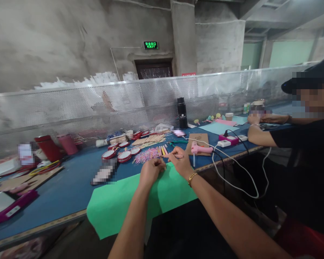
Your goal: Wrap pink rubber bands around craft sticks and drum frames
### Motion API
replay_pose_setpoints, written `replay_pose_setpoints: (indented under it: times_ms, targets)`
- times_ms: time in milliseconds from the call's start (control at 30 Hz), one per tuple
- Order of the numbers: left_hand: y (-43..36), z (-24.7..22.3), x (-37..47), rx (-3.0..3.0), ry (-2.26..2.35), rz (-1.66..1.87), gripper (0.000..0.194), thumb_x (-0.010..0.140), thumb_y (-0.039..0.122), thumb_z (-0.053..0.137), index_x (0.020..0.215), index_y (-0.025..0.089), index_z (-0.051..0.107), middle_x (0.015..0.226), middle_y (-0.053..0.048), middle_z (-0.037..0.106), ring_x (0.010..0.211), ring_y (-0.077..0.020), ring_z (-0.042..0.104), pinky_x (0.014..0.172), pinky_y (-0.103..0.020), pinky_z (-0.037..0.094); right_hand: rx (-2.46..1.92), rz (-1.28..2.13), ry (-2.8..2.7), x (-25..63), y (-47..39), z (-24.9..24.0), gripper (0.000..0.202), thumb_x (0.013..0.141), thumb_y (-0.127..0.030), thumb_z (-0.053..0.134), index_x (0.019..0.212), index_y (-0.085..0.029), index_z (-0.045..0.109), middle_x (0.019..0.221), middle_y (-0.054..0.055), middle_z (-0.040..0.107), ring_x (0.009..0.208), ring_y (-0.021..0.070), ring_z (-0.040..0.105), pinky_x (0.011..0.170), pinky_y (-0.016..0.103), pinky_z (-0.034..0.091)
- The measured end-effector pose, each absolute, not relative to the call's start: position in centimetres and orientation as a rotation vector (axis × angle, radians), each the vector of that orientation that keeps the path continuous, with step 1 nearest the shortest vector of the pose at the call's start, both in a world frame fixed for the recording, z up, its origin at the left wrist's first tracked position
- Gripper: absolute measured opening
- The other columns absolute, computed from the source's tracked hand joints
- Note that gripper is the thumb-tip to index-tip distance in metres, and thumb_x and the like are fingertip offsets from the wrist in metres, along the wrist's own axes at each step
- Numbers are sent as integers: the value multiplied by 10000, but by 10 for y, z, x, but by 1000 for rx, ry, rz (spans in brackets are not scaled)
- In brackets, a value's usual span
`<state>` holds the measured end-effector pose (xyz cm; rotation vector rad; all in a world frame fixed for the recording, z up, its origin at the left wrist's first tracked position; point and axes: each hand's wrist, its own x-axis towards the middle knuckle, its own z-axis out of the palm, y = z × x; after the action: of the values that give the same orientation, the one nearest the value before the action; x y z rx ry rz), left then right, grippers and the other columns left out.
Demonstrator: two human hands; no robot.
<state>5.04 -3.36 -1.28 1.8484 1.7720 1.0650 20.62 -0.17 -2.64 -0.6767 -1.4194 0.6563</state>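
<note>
**A:** So what's going on with the hands here?

**B:** Both are out over a green sheet [118, 205] that lies on the blue counter [67, 190] and droops over its near edge. The left hand [150, 171] is curled with its fingertips pinched together, and the right hand [180, 161] is pinched too. Between them there's a thin pinkish stick [169, 155], and the two hands nearly touch. Honestly it's too small to say which fingers actually grip it.

**A:** And the stuff around it?

**B:** Just behind the hands is a fuzzy pile of pink-and-yellow strands [146, 156], and next to it some coloured sticks [162, 150]. Left of that are round red-rimmed tins [124, 155], and further back a fan of wooden sticks [151, 139]. To the right a pink glue gun [200, 148] sits on a brown card [199, 138], with a white cable [232, 169] looping off the counter edge. A black flask [181, 113] stands upright by the perforated metal screen [97, 104].

**A:** Anyone else there?

**B:** Yep, a person in a black shirt [305, 144] sits on the right, forearms resting on the counter.
</note>
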Motion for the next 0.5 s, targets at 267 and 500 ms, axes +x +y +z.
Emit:
replay_pose_setpoints:
  times_ms: [267, 500]
  targets:
    - [-32, -15, 49, 1844, 1759, 1077, 230, 743, 378, 616, 613, 197, 674, 575, -2, 632, 513, -135, 476, 525, -270, 287, -690, 624, -1415, 207, -2, -26, 212, 813, -282, 552, 612, -228, 511, 606, -17, 623, 603, 148, 563, 644, 282, 434]
    - [-31, -16, 48, 1838, 1731, 1092, 212, 735, 372, 625, 628, 199, 684, 588, -4, 644, 525, -138, 496, 531, -266, 300, -666, 688, -1448, 206, -3, -25, 199, 812, -279, 574, 625, -224, 536, 609, -16, 642, 603, 150, 588, 637, 276, 442]
